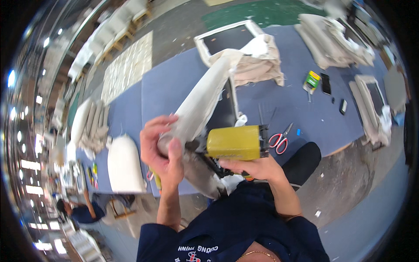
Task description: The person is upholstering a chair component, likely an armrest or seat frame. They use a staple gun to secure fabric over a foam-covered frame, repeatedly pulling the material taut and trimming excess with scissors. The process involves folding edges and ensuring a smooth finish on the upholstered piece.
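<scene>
A beige fabric-covered seat or back panel (198, 105) stands tilted in front of me, its dark underside turned to the right. My left hand (163, 150) curls round its near rounded corner, fingers behind and thumb in front. In my right hand (257, 168) is a yellow power tool (233, 143) with a black back end, its grip partly hidden below the body. The tool's dark nose points left and meets the panel's near edge, close to my left thumb. Whether the nose touches the panel is blurred.
Red-handled scissors (279, 142) lie right of the tool on the blue table (170, 78). Beyond are a green-yellow packet (311, 81), a phone (325, 84) and further covered panels (229, 39). A cream cushion (125, 163) lies left; another person (85, 212) works at far left.
</scene>
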The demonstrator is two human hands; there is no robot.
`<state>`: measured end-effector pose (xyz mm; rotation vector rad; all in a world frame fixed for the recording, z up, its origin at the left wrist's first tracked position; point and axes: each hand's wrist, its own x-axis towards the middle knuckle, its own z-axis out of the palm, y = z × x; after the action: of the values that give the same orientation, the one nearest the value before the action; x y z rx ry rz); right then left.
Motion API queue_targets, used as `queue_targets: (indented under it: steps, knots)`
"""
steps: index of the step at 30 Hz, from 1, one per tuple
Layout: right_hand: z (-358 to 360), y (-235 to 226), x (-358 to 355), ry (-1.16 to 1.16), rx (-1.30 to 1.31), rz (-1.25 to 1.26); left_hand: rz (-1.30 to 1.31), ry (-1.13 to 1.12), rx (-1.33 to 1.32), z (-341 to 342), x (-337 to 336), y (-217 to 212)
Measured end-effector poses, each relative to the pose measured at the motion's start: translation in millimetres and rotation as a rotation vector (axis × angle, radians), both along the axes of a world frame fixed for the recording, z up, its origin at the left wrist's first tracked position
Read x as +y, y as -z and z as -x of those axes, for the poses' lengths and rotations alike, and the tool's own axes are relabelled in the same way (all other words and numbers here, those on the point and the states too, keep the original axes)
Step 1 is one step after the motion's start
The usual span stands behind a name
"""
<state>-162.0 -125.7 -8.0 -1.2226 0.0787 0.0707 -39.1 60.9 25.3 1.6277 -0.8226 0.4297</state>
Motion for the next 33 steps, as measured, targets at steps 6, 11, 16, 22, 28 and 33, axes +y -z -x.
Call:
queue_targets:
  steps: [6,11,16,22,28,33]
  knots:
    - [12.5,29.4,-87.1,-0.010,-0.291,0.544,0.043,0.136,0.039,-8.5,-10.6,1.0]
    - [33.6,106.8,-205.1,0.168,0.358,1.105,-0.072,-0.022,-0.058,-11.7,-28.5,0.8]
    - [87.7,293.7,-321.6,0.365,0.489,1.325,-0.114,-0.008,-0.121,-20.1,-41.9,11.7]
    - [74.7,352.0,-278.2,0.602,0.881,1.440,-0.176,-0.080,-0.148,-6.0,-68.4,-26.8]
    - [59.1,328.2,-155.2,0.745,0.474,1.461,-0.168,0.239,0.077,-36.9,-84.0,-25.9]
    - [67.4,293.1,-188.1,0.998,0.695,1.644,-0.473,0.743,0.040,-75.3,-96.5,-59.7]
